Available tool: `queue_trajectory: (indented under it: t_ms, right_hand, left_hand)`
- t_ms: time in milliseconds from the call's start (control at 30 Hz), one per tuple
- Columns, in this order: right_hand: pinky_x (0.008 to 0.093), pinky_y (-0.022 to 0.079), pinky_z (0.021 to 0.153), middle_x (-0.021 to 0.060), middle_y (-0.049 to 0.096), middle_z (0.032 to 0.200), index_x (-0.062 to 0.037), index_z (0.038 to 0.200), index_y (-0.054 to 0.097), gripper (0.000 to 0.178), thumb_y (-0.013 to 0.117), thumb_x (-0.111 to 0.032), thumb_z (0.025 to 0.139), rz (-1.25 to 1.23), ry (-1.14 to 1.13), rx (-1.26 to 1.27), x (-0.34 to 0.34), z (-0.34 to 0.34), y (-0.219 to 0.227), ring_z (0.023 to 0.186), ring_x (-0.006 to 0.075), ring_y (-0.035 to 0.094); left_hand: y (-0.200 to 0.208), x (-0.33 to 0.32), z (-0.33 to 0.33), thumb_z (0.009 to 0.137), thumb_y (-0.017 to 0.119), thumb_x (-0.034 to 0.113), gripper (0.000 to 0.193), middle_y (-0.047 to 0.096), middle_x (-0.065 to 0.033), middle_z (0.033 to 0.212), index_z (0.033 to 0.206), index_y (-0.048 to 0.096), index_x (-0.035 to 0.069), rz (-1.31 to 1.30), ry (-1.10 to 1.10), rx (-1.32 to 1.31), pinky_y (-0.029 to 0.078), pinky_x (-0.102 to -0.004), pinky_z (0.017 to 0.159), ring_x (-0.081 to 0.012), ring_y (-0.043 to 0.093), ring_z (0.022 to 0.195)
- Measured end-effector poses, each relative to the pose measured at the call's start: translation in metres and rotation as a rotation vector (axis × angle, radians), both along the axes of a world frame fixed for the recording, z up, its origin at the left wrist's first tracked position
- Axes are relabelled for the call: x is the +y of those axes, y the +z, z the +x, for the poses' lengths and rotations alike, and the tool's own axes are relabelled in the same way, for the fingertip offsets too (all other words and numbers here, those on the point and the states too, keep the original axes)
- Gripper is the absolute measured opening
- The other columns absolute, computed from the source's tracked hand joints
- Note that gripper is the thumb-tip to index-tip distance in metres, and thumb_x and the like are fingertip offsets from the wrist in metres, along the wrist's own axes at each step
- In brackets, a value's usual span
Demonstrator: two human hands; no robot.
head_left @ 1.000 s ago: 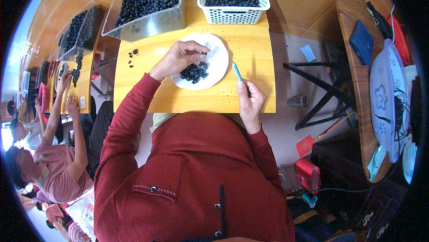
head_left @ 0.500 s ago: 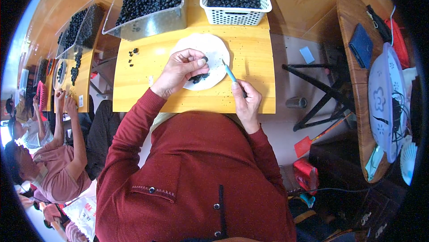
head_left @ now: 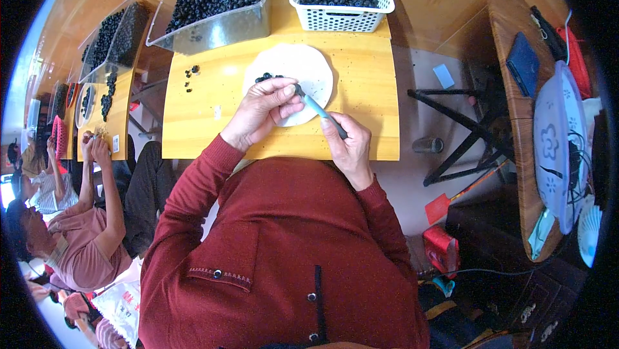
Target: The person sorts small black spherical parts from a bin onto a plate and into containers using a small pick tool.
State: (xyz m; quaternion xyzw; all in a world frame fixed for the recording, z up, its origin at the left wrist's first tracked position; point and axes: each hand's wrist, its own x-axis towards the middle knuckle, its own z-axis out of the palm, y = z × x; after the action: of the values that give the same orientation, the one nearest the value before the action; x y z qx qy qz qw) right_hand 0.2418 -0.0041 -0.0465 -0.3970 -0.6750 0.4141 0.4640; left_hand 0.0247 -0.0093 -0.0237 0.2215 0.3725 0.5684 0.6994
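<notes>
"Right hand (head_left: 351, 146) and blue tool (head_left: 314, 104) have shifted leftward in the head view since half a second ago, so the tip now reaches the left fingertips instead of standing apart from them"

"And the left hand (head_left: 261, 107), are its fingers wide or narrow?"

"Narrow. Thumb and fingers pinch a small dark berry (head_left: 298, 87) over the near part of the white plate (head_left: 314, 72). Fingers and tool partly hide it, so I cannot tell whether the tip touches it"

"How does the right hand grip?"

"Thumb and fingers close round the tool's dark handle, which slants up and to the left, toward the berry"

"What lies around them?"

"More dark pieces (head_left: 267, 77) sit on the plate, partly behind the left hand. Loose berries (head_left: 188, 82) lie left of the plate on the yellow table (head_left: 219, 85). Beyond the plate stand a clear bin (head_left: 225, 37) and, to its right, a white basket (head_left: 340, 21), both full of dark berries"

"Anyone near?"

"Over on the left, a co-worker in a pink shirt (head_left: 93, 249) has both hands (head_left: 95, 148) together at another table (head_left: 120, 128); what those fingers hold is too small to tell"
</notes>
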Motion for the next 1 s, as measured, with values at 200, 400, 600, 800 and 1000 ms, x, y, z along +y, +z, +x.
queue_trajectory:
  t_ms: [200,400,600,800,1000]
  right_hand:
    - [0.0312,0.043,0.052,0.0089,0.061,0.067,0.0015,0.095,0.069,0.032,0.065,-0.030,0.094,0.018,0.005,0.004,0.001,0.002,-0.004,0.058,0.0164,0.058]
    - [0.0311,0.045,0.053,0.0111,0.064,0.071,0.0026,0.096,0.070,0.031,0.065,-0.028,0.094,0.044,0.019,0.028,0.004,0.004,-0.008,0.060,0.0173,0.061]
    - [0.0293,0.041,0.050,0.0062,0.059,0.063,0.0034,0.094,0.069,0.029,0.065,-0.025,0.095,-0.035,-0.022,0.046,0.007,0.006,-0.011,0.056,0.0119,0.054]
    - [0.0245,0.036,0.050,-0.0012,0.055,0.064,0.0033,0.095,0.068,0.028,0.066,-0.025,0.095,-0.187,-0.039,0.172,0.007,0.009,-0.014,0.059,0.0043,0.047]
    - [0.0219,0.040,0.056,-0.0019,0.061,0.073,0.0028,0.105,0.068,0.032,0.070,-0.026,0.092,-0.237,0.180,0.335,0.006,0.007,0.010,0.066,0.0046,0.052]
  left_hand:
    - [-0.001,-0.004,0.004,0.095,0.059,0.005,0.021,0.069,-0.0097,0.100,0.115,0.064,0.000,0.001,-0.018,-0.057,0.060,-0.0333,0.086,-0.0175,0.069,0.089]
    - [-0.002,-0.005,0.007,0.095,0.059,0.006,0.017,0.068,-0.0092,0.098,0.110,0.064,0.000,0.055,-0.047,-0.057,0.060,-0.0336,0.086,-0.0162,0.069,0.088]
    - [0.010,-0.014,0.013,0.094,0.062,0.005,0.012,0.067,-0.0086,0.095,0.105,0.064,0.001,0.140,-0.096,-0.045,0.060,-0.0324,0.083,-0.0151,0.067,0.085]
    - [0.023,-0.011,0.019,0.091,0.065,0.005,0.013,0.067,-0.0086,0.095,0.104,0.064,0.002,0.237,-0.137,-0.028,0.060,-0.0327,0.082,-0.0164,0.067,0.086]
    - [0.015,-0.013,0.022,0.091,0.065,0.002,0.010,0.068,-0.0078,0.098,0.100,0.062,0.003,0.128,-0.169,0.024,0.060,-0.0314,0.081,-0.0159,0.067,0.086]
